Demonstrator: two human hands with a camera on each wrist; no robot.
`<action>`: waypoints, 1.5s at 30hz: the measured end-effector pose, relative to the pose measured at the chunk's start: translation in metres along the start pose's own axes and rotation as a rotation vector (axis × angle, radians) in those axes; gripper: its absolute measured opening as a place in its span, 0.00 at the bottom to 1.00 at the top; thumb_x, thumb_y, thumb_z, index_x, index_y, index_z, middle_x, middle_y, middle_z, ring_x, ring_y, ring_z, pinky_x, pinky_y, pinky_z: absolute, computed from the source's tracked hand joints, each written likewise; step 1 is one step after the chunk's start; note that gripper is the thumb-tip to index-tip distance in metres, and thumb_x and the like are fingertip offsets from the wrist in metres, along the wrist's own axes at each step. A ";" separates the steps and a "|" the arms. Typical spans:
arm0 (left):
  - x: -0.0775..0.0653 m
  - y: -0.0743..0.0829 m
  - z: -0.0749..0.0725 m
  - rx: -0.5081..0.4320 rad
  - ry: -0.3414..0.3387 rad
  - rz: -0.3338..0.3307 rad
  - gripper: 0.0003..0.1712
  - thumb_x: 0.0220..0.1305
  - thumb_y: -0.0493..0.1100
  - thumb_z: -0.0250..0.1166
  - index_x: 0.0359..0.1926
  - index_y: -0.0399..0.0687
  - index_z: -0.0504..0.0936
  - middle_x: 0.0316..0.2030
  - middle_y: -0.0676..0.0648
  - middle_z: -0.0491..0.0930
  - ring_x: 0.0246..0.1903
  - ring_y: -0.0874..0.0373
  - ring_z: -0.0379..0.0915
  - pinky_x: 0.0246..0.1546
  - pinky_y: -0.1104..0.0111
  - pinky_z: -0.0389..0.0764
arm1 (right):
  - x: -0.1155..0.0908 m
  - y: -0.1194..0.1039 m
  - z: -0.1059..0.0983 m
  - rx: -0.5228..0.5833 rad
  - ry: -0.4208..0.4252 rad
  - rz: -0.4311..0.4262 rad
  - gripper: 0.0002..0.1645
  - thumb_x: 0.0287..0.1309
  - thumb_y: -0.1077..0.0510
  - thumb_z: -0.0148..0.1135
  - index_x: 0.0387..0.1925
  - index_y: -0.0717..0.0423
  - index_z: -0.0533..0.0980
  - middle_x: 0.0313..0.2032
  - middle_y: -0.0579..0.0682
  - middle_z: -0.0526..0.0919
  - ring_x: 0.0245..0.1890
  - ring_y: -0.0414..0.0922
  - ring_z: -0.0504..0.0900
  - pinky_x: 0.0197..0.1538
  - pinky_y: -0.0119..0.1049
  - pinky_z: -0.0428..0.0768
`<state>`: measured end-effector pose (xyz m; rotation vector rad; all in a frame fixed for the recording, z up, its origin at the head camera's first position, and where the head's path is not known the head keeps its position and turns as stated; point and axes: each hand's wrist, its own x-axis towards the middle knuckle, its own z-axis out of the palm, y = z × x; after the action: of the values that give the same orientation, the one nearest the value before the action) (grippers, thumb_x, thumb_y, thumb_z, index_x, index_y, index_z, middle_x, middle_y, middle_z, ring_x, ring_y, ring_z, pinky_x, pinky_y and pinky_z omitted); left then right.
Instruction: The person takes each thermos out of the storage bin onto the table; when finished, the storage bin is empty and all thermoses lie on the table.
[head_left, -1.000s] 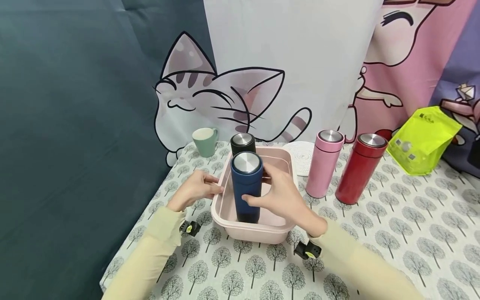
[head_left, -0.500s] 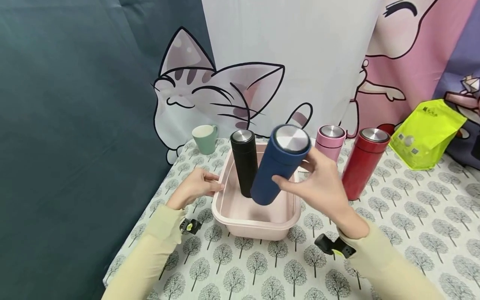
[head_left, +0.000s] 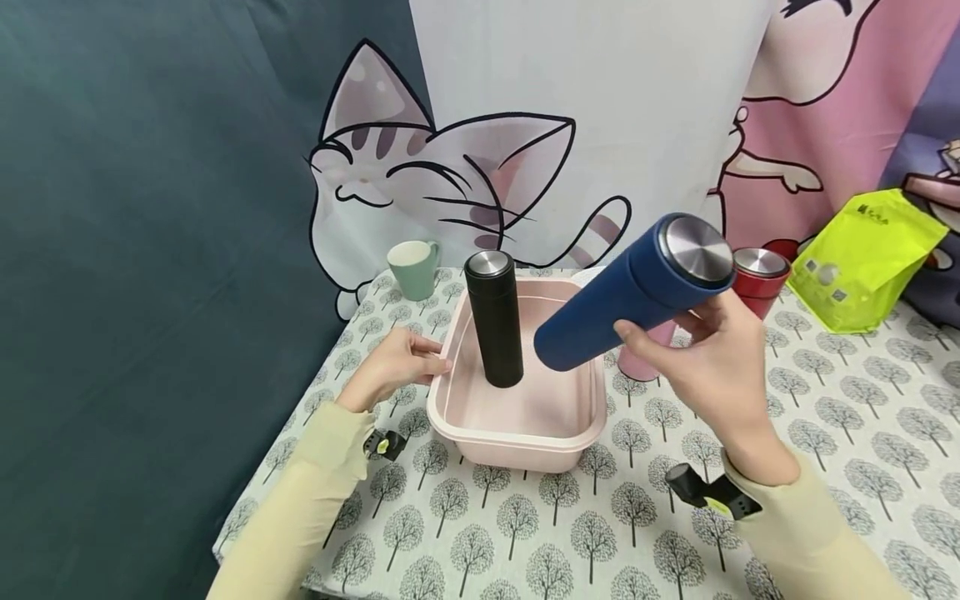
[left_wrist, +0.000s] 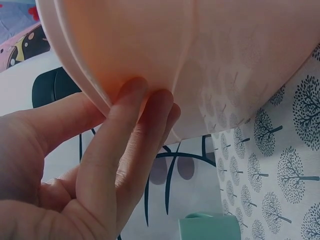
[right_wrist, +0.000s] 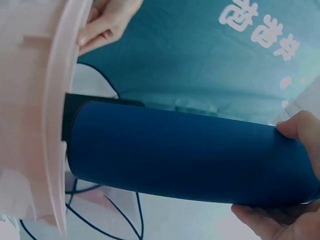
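Observation:
In the head view my right hand [head_left: 712, 358] grips a blue thermos bottle [head_left: 607, 308] near its steel-topped lid. The bottle is tilted, its base above the right part of a pale pink plastic basin [head_left: 517, 442]. My left hand [head_left: 397, 367] pinches the basin's left rim; the left wrist view shows the fingers [left_wrist: 127, 135] against the outer wall and the thumb at the rim. A black thermos bottle [head_left: 497, 325] stands upright inside the basin. Behind the blue bottle, a pink thermos bottle [head_left: 637, 364] is mostly hidden.
A red thermos bottle [head_left: 759, 279] stands on the right, partly behind my right hand. Farther right is a bright yellow-green pouch [head_left: 862, 258]. At the back left stands a green mug [head_left: 414, 271]. A white round mat peeks out behind the basin. The tree-patterned tablecloth [head_left: 517, 533] ends at the left edge.
My right hand has lifted the blue bottle out of the basin, moving it up and right and tilting it. My left hand stays at the basin's rim.

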<state>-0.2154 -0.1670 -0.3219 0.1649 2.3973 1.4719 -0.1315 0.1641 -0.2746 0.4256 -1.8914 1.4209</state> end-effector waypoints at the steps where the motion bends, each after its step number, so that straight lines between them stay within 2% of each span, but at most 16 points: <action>1: 0.000 -0.001 0.000 0.003 0.001 -0.001 0.21 0.62 0.32 0.65 0.54 0.24 0.77 0.50 0.29 0.81 0.43 0.43 0.85 0.46 0.61 0.87 | 0.000 0.000 -0.003 -0.008 0.006 0.019 0.33 0.37 0.76 0.75 0.51 0.63 0.78 0.43 0.41 0.86 0.34 0.36 0.85 0.33 0.19 0.82; 4: -0.001 -0.002 -0.001 0.010 0.006 -0.013 0.21 0.62 0.32 0.66 0.55 0.25 0.77 0.50 0.29 0.81 0.43 0.43 0.85 0.46 0.62 0.87 | -0.001 0.001 -0.012 -0.047 0.034 0.082 0.34 0.38 0.75 0.75 0.52 0.60 0.78 0.41 0.40 0.87 0.27 0.36 0.82 0.24 0.20 0.74; 5: -0.002 -0.002 -0.001 0.010 0.006 -0.016 0.21 0.62 0.33 0.66 0.55 0.25 0.77 0.50 0.29 0.81 0.43 0.44 0.85 0.46 0.62 0.87 | -0.002 0.001 -0.014 -0.058 0.047 0.105 0.33 0.38 0.74 0.76 0.52 0.58 0.79 0.40 0.39 0.87 0.27 0.35 0.82 0.24 0.20 0.74; 8: -0.002 -0.003 -0.001 0.015 0.003 -0.013 0.21 0.62 0.33 0.66 0.55 0.26 0.77 0.51 0.30 0.80 0.42 0.44 0.85 0.46 0.62 0.87 | -0.002 0.002 -0.022 -0.029 0.091 0.136 0.34 0.37 0.77 0.75 0.51 0.60 0.79 0.40 0.42 0.87 0.30 0.37 0.84 0.38 0.18 0.81; 11: 0.000 -0.003 -0.002 0.022 -0.001 0.000 0.21 0.62 0.34 0.66 0.55 0.26 0.78 0.52 0.30 0.80 0.42 0.44 0.85 0.46 0.61 0.87 | -0.002 0.003 -0.029 -0.025 0.140 0.155 0.35 0.35 0.78 0.74 0.51 0.61 0.79 0.41 0.44 0.87 0.38 0.37 0.86 0.48 0.20 0.82; 19: 0.000 -0.001 -0.003 0.015 -0.003 -0.004 0.22 0.62 0.34 0.66 0.56 0.26 0.77 0.52 0.30 0.80 0.42 0.43 0.85 0.46 0.61 0.87 | -0.001 0.003 -0.045 -0.126 0.196 0.175 0.37 0.36 0.77 0.75 0.54 0.60 0.79 0.44 0.45 0.86 0.40 0.36 0.86 0.48 0.19 0.82; 24: -0.001 -0.006 0.001 0.007 -0.008 -0.003 0.21 0.63 0.34 0.66 0.55 0.26 0.77 0.51 0.30 0.80 0.41 0.44 0.86 0.47 0.61 0.87 | -0.004 0.007 -0.054 -0.223 0.189 0.206 0.37 0.36 0.74 0.76 0.54 0.56 0.79 0.43 0.40 0.86 0.41 0.32 0.85 0.47 0.17 0.81; 34: -0.004 -0.012 0.000 0.011 -0.007 -0.004 0.22 0.63 0.36 0.66 0.55 0.27 0.78 0.51 0.31 0.81 0.42 0.44 0.85 0.48 0.60 0.86 | -0.010 0.023 -0.065 -0.295 0.109 0.275 0.40 0.35 0.71 0.79 0.55 0.50 0.79 0.42 0.32 0.84 0.40 0.28 0.83 0.45 0.13 0.79; 41: -0.001 -0.009 -0.002 0.019 0.001 0.007 0.22 0.63 0.36 0.66 0.55 0.27 0.78 0.51 0.31 0.81 0.41 0.44 0.85 0.47 0.61 0.87 | -0.017 0.041 -0.075 -0.408 0.079 0.370 0.42 0.38 0.62 0.81 0.59 0.42 0.76 0.40 0.24 0.78 0.40 0.20 0.78 0.43 0.08 0.74; 45: 0.002 -0.006 -0.003 0.003 -0.016 0.020 0.22 0.63 0.35 0.66 0.55 0.27 0.77 0.51 0.31 0.81 0.42 0.44 0.85 0.48 0.61 0.87 | -0.021 0.049 -0.083 -0.453 0.072 0.414 0.43 0.39 0.59 0.81 0.61 0.39 0.75 0.40 0.23 0.75 0.39 0.20 0.75 0.42 0.05 0.72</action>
<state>-0.2175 -0.1716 -0.3267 0.2016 2.3927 1.4701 -0.1194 0.2548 -0.3129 -0.2457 -2.2439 1.1743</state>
